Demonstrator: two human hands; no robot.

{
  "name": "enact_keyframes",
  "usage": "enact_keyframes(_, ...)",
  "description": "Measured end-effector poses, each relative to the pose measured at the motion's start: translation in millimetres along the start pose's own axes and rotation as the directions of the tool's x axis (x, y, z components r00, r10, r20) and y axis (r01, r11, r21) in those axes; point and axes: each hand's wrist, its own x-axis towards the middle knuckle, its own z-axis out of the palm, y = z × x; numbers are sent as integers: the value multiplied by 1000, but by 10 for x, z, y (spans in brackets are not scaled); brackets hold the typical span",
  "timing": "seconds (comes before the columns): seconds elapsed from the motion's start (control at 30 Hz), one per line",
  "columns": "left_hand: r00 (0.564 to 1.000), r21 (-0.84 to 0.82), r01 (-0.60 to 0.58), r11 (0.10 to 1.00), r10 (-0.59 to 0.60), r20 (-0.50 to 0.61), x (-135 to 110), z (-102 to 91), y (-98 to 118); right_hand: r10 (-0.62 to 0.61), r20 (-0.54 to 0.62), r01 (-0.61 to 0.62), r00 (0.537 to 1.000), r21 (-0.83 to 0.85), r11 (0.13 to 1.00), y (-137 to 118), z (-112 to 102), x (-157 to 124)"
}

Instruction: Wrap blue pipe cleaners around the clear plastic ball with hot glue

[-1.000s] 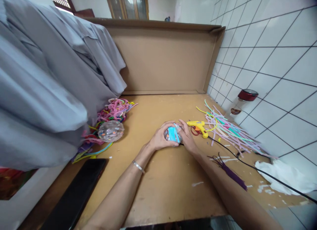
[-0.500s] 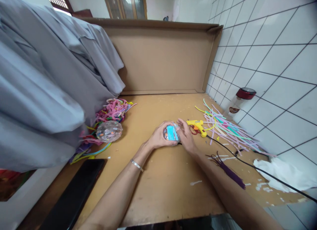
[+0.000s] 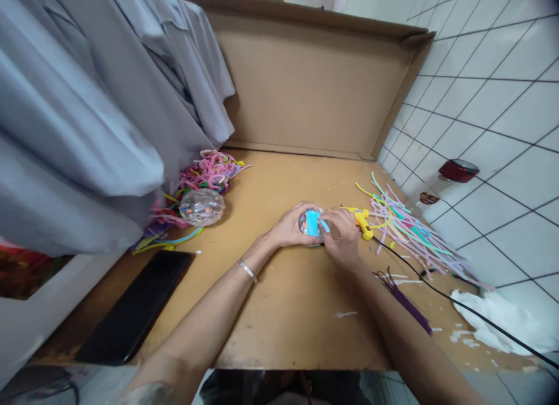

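Note:
My left hand (image 3: pixel 293 226) is wrapped round the side of a small, clear, rounded container (image 3: pixel 303 223) that shows coloured bits through its wall. Parallel light-blue strips (image 3: pixel 312 223) cover its face. At the container's right edge, my right hand (image 3: pixel 343 236) pinches a short light-blue strip (image 3: pixel 324 225) between thumb and fingers. Just beyond that hand lies a yellow hot glue gun (image 3: pixel 363 223), partly hidden by the fingers.
A second clear container (image 3: pixel 202 207) sits left beside tangled pipe cleaners (image 3: pixel 213 171). Lilac and green pipe cleaners (image 3: pixel 406 230), a purple bundle (image 3: pixel 410 307), white tissue (image 3: pixel 498 323) and a bottle (image 3: pixel 445 184) are right. A black phone (image 3: pixel 135 306) lies front left; cardboard (image 3: pixel 314 91) stands behind.
My right hand has turned inward and now pinches a short blue strip against the container's right side. The left hand keeps its hold. The view has tipped downward.

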Motion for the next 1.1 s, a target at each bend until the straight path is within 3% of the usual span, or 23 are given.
enact_keyframes(0.2, 1000, 2, 14, 1000, -14, -8, 6, -8, 1, 43, 18, -43, 999, 3, 999, -6, -14, 11)
enact_keyframes(0.63, 999, -26, 35, 999, -34, 6, 3, -24, 22, -243, 19, 242, 970, -181, 953, 6, -26, -5)
enact_keyframes(1.1, 999, -62, 35, 997, -35, 2, 2, -10, -17, -271, 19, 271, 962, -159, 949, -5, -44, 19)
